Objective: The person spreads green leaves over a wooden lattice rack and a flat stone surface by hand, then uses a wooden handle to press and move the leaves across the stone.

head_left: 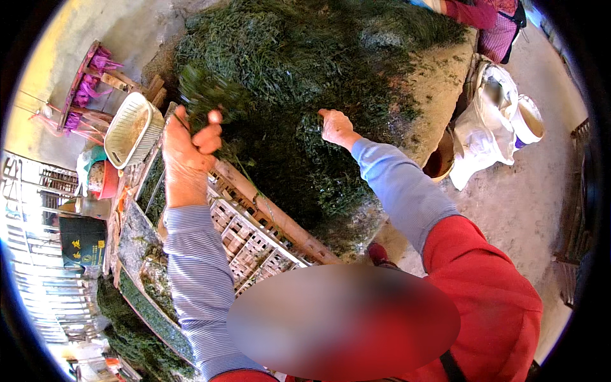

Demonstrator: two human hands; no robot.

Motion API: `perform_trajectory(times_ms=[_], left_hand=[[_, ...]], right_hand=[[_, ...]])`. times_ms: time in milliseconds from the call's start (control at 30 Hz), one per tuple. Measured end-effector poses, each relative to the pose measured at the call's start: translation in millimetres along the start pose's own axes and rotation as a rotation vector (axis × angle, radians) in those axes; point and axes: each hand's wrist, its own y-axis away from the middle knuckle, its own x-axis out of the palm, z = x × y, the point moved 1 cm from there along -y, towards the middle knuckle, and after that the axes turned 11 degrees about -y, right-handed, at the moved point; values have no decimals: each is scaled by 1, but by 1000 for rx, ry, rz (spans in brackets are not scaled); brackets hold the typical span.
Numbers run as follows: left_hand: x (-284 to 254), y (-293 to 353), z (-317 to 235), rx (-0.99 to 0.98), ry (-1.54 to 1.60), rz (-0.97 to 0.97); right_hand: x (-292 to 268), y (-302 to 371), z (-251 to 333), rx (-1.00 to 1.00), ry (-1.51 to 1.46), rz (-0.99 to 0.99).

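A large dark green heap of seaweed (273,57) covers the work table (439,83). My left hand (191,143) is raised over the heap's left edge, fingers bent but apart, with nothing plainly gripped. Just beyond its fingertips a loose bunch of seaweed (207,89) is smeared by motion. Over the middle of the pile, my right hand (337,129) has its fingers closed together. What lies in them, if anything, is too small to make out. A slatted plastic crate (238,232) sits beside a wooden pole (280,219) below my left hand.
A cream basket (133,130) stands at the left, near a red bucket (104,178). White sacks (487,121) and a white bucket (528,120) are on the right-hand floor. Across the table a co-worker's sleeve (471,13) reaches in. Trays with green bits (146,305) lie lower left.
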Motion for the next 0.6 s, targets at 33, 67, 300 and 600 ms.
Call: perform_trajectory(times_ms=[33,67,300,600], left_hand=[[1,-2,14,2,48,-151],[-8,-6,16,-82,189,-89],[2,-18,56,-42,89,-74],[19,-33,5,256,200,42]], right_hand=[[-10,1,-1,-19,3,-30],[-18,1,0,-43,4,-56],[-59,-16,19,-379,-419,7],[-174,70,197,-570,-1194,306]])
